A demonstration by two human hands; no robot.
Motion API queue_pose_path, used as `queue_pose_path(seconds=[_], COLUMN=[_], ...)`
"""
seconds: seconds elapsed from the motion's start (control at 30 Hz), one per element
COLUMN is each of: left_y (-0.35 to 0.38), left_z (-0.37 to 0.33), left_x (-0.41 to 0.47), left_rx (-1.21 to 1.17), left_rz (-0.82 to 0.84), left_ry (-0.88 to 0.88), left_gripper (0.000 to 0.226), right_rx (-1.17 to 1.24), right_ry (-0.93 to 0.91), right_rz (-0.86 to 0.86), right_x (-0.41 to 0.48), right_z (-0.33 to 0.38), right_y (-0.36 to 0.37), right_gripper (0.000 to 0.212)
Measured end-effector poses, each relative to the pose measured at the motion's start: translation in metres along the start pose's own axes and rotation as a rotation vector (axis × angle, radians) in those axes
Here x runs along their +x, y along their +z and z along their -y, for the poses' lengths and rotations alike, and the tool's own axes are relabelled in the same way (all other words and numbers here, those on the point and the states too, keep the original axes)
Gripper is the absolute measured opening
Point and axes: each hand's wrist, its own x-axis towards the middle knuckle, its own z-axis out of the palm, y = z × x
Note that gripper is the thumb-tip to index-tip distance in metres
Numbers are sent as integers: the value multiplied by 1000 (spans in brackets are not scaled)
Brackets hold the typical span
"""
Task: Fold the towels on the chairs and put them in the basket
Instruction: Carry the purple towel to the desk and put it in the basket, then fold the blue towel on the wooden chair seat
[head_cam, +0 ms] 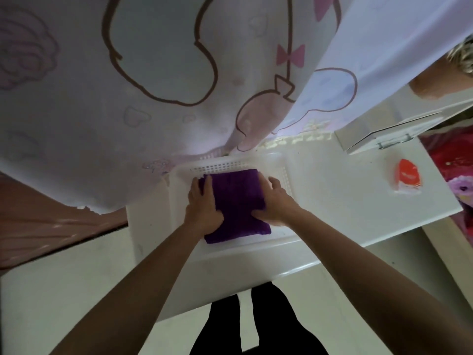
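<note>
A folded purple towel [236, 203] lies inside the white perforated basket [225, 165] on a white table. My left hand [203, 203] grips the towel's left edge, thumb on top and fingers curled round its side. At the right edge my right hand [275, 204] holds the towel the same way, with its thumb lying on the cloth. The basket's floor under the towel is hidden.
A patterned pink and white curtain [153, 85] hangs just behind the basket. On the white table [345, 201] to the right sit a red and white packet [407, 176] and a white box [378, 131]. My dark-trousered legs [256, 326] stand below the table's front edge.
</note>
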Motion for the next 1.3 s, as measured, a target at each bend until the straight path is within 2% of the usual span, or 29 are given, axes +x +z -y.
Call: queue_pose_path(seconds=[0.07,0.17,0.33,0.47,0.57,0.63,0.7,0.73,0.8,0.93,1.13,1.3], left_y=[-9,-10,-5,-14,-36,-56,-78,-88,-106,-115,-71,13], left_z=[5,15,18,18,13,14,18,29,48,92,129,118], left_x=[4,17,24,9,-18,-43,-63,-84,-121,-240,-448,-633], left_rx=[335,527,458,344,184,127,157,197,285,338,403,395], left_rz=[141,308,297,259,108,-136,-426,-583,-792,-1041,-1101,-1200], left_ry=[182,204,188,186,208,219,227,187,43,-448,-955,-1364], left_gripper=[119,138,145,135,106,87,79,78,75,76,81,82], right_rx=[-259,-443,-539,-509,-574,-640,-613,-594,-587,-590,-499,-483], right_ry=[-182,-247,-192,-194,-375,-601,-748,-842,-930,-1187,-1597,-1903], right_rz=[44,139,135,124,-69,-293,-463,-515,-580,-589,-588,-466], right_x=[-3,7,21,8,-7,-10,-10,-9,-14,-47,-179,-339], right_z=[-2,-6,-8,-5,2,18,42,66,107,206,335,386], right_y=[-8,-6,2,-3,-23,-36,-46,-48,-47,-16,66,152], right_gripper=[129,145,149,144,111,85,72,71,73,77,78,77])
